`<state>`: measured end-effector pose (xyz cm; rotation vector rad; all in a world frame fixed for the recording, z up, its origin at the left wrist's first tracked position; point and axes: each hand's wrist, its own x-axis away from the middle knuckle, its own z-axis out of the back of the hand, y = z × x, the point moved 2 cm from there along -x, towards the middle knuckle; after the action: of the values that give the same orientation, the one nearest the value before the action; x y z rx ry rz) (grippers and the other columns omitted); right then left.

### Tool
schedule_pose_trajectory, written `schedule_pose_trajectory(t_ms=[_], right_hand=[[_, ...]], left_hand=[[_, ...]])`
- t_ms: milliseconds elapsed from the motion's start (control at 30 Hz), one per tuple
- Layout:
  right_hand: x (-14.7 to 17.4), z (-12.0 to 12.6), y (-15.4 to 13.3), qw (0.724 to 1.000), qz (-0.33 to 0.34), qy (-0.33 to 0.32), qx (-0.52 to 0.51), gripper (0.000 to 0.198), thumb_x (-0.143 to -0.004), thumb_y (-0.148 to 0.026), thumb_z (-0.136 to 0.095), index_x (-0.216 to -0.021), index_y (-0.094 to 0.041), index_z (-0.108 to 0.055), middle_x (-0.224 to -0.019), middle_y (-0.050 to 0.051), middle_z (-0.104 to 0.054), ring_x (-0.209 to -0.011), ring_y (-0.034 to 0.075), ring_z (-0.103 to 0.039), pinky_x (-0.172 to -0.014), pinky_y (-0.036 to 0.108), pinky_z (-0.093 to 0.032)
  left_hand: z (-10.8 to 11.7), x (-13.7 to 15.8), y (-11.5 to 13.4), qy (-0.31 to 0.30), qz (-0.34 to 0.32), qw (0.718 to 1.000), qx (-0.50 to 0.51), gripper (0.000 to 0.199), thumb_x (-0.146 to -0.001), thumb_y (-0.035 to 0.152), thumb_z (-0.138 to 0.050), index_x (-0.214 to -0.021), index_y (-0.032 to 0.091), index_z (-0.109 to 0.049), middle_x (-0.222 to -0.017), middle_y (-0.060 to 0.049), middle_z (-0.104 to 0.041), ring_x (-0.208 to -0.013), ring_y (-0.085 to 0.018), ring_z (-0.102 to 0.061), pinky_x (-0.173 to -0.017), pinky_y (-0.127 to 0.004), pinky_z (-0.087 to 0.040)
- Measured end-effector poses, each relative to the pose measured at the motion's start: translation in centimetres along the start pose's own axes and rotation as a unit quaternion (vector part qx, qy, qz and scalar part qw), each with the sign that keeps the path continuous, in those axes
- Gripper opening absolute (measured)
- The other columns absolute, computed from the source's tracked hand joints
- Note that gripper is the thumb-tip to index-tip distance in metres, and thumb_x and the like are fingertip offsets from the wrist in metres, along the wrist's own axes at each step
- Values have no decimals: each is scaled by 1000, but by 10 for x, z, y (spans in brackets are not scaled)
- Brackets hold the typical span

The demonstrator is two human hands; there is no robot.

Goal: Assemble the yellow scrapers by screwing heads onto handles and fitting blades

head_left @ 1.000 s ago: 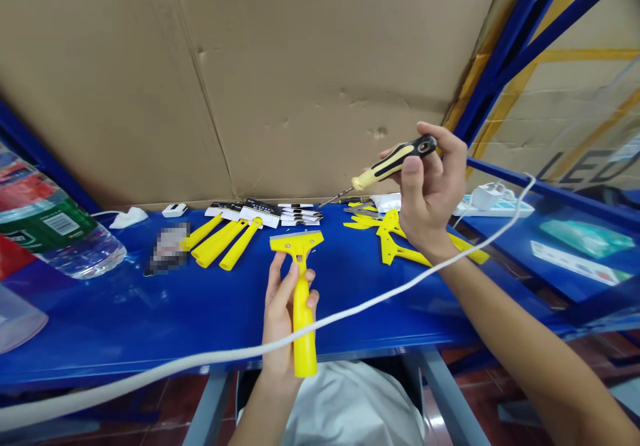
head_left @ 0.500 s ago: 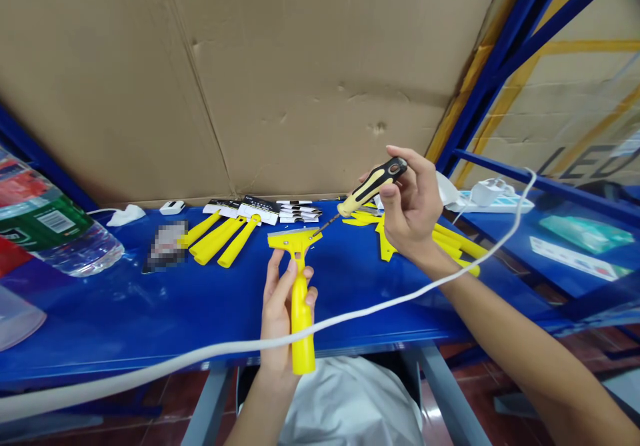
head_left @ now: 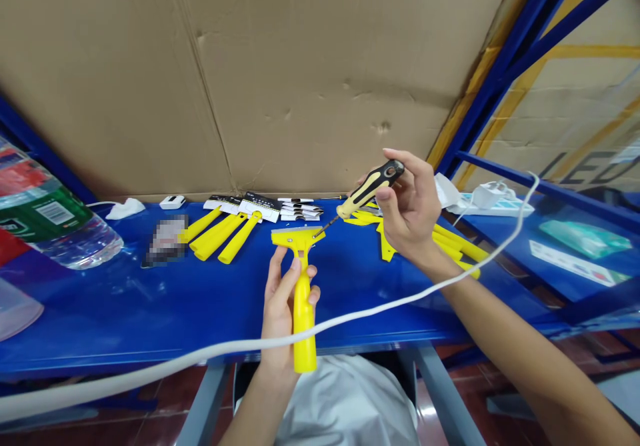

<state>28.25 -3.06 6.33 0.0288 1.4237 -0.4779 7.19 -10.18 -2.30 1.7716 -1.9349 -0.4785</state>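
A yellow scraper (head_left: 303,299) stands upright in my left hand (head_left: 280,299), its wide blade head uppermost and the handle pointing down at me. My right hand (head_left: 407,209) is closed around the black and cream handle of a screwdriver (head_left: 367,189). The screwdriver slants down to the left, and its tip meets the right screw spot on the scraper's head. Whether the tip sits in the screw is too small to tell. Behind my right hand lie yellow scraper parts (head_left: 387,243), partly hidden by it.
On the blue table (head_left: 200,313), yellow handles (head_left: 240,238) and black-and-white packets (head_left: 260,207) lie at the back. A large bottle (head_left: 55,213) stands left. A white cable (head_left: 380,308) crosses in front of my hands. Behind rises a cardboard wall (head_left: 300,79); a power strip (head_left: 500,205) lies right.
Both hands keep their grip, and the screwdriver tip stays at the scraper head's right side. The view has shifted slightly; the screwdriver handle looks turned a little.
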Motion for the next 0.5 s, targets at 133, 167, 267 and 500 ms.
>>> schedule_pose_trajectory(t_ms=[133,167,267,500], right_hand=[[-8,-3,-12,998,-19,-62,-19,62,-109,-58,-65,-164,-41,-40,-145,8,-67,-117,30,-80,-93,52,-75],[-10,-5,-14,997,-28,-74,-26,65,-108,-58,-67,-164,-40,-39,-145,8,-67,-115,29,-81,-92,50,-76],[-15,-10,-17,994,-55,-84,-50,67,-106,-56,-71,-162,-40,-39,-142,8,-68,-107,26,-83,-85,45,-76],[-25,-16,-24,987,-84,-105,-85,70,-106,-55,-72,-166,-41,-39,-141,7,-70,-106,27,-83,-93,50,-75]], left_hand=[[-2,0,0,1,12,1000,-4,60,-88,22,-91,-139,32,-62,-118,-5,-73,-80,-12,-72,-50,-14,-49],[-2,0,0,3,14,1000,-3,62,-88,22,-92,-140,32,-61,-117,-5,-73,-79,-12,-72,-50,-14,-49],[-3,1,1,4,6,1000,4,64,-88,21,-91,-143,31,-60,-118,-6,-73,-78,-12,-72,-50,-15,-49],[-3,2,2,-2,-1,1000,9,59,-91,21,-87,-143,31,-60,-123,-7,-73,-81,-12,-72,-52,-15,-50]])
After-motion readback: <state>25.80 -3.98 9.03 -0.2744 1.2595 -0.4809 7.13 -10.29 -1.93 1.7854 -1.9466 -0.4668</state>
